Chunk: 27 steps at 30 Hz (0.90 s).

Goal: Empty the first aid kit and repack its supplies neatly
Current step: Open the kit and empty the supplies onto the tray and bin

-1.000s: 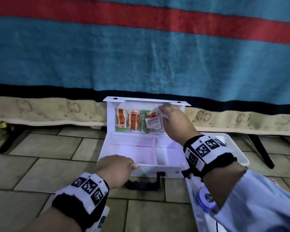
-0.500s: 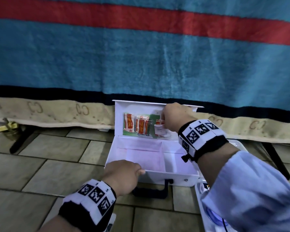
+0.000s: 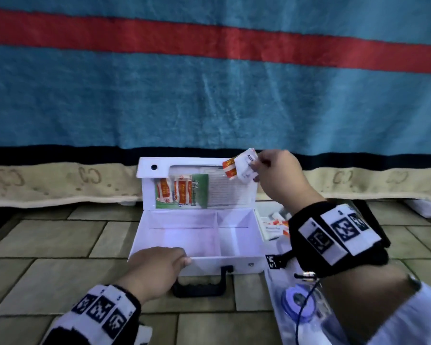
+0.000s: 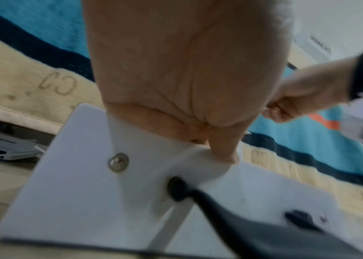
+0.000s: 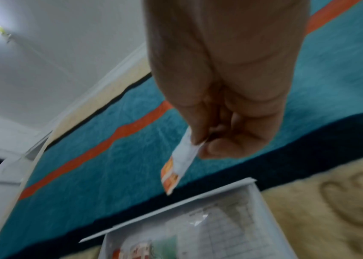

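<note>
On the left of the head view, the left hand (image 3: 157,266) grips the front wall of the white first aid kit (image 3: 237,263), fingers curled over its rim; in the left wrist view the thumb presses the outer face of that wall beside a metal rivet (image 4: 119,162). The kit stands open on a tiled floor (image 3: 47,240), with its black carry handle (image 3: 199,288) hanging from the front wall toward the person. The base is split by a divider into a wide left compartment and a narrower right one, and both show only bare white bottom. The lid (image 3: 197,183) stands upright at the back, leaning against a blue blanket (image 3: 209,95) with a red stripe. Inside the lid, on its left half, sit orange-and-white sachets (image 3: 174,191) in front of a green card (image 3: 199,190); a printed sheet (image 3: 224,190) fills the right half.

Further right, the right hand (image 3: 279,175) is raised at the lid's upper right corner, pinching small white and orange-and-white packets (image 3: 239,166) between thumb and fingertips, clear of the lid. Right of the kit lies a clear plastic tray (image 3: 296,307) holding more orange-and-white packets (image 3: 275,226) and a roll (image 3: 296,298) of something bluish, too blurred to name.
</note>
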{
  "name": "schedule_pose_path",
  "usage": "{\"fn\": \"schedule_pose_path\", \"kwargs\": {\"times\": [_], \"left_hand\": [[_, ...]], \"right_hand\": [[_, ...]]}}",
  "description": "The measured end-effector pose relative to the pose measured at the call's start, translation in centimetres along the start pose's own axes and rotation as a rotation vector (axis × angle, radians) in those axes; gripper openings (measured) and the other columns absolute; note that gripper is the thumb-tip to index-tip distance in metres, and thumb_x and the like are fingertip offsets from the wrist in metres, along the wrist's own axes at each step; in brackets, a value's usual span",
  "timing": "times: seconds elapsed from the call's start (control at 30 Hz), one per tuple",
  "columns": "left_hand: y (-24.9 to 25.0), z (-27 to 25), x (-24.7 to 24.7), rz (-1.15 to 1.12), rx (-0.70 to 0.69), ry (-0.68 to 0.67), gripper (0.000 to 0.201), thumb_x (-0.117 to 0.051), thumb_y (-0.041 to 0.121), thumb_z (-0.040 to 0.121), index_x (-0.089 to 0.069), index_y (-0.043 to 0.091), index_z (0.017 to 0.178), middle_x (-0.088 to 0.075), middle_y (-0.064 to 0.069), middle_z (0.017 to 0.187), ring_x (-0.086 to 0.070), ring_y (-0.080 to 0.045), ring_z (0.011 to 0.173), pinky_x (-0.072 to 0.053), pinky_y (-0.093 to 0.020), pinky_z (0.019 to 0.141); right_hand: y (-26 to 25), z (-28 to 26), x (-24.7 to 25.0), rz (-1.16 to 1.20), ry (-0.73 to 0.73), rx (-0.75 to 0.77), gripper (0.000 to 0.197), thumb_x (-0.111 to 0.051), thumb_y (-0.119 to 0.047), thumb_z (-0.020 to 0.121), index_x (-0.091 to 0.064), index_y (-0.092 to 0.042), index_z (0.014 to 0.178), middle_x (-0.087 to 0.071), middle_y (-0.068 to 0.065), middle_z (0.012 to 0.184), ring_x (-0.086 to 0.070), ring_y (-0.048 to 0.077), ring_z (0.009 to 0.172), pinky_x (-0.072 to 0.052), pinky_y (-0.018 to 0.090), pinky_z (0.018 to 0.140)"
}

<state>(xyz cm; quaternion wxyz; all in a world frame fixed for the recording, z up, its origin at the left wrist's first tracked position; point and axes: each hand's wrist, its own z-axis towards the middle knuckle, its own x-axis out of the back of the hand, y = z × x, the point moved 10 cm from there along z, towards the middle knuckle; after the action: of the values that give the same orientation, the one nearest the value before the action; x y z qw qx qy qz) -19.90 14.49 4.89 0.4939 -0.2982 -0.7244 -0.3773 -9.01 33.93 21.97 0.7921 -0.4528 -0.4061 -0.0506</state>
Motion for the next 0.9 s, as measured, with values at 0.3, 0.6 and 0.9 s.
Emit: {"fn": "schedule_pose_path", "kwargs": {"times": [0.3,0.6,0.9], "left_hand": [[12.7,-3.8,7.1,-0.764,-0.319,0.202,0.016,-0.054,0.037,0.088,-0.058,0.037,0.104,-0.067,0.016,0.099,-0.057,0.005,0.094,-0.042,-0.007,0.075],[23.9,-2.6,0.6,-0.671,-0.452,-0.064,0.019,-0.066,0.004,0.083,-0.066,0.022,0.075,-0.066,-0.001,0.070,-0.063,-0.021,0.069,-0.051,-0.031,0.071],[22.9,-0.9,-0.5,-0.607,-0.299,0.068,0.018,-0.061,0.011,0.083,-0.062,0.024,0.070,-0.063,0.005,0.067,-0.057,-0.004,0.061,-0.043,-0.021,0.060]], "right_hand": [[8.5,-11.9,5.2,0.180,-0.156,-0.222,0.017,-0.059,-0.011,0.089,-0.066,-0.005,0.074,-0.057,-0.003,0.051,-0.048,0.000,0.041,-0.037,0.017,0.046],[16.3,-20.1,7.5,0.164,-0.005,-0.369,0.013,-0.063,-0.009,0.085,-0.064,-0.013,0.073,-0.062,-0.002,0.055,-0.053,0.002,0.049,-0.043,0.021,0.057],[22.2,-24.1,9.8,0.036,0.194,-0.555,0.025,-0.068,-0.011,0.081,-0.058,-0.026,0.065,-0.062,-0.006,0.051,-0.060,0.000,0.046,-0.041,0.009,0.050]]}}
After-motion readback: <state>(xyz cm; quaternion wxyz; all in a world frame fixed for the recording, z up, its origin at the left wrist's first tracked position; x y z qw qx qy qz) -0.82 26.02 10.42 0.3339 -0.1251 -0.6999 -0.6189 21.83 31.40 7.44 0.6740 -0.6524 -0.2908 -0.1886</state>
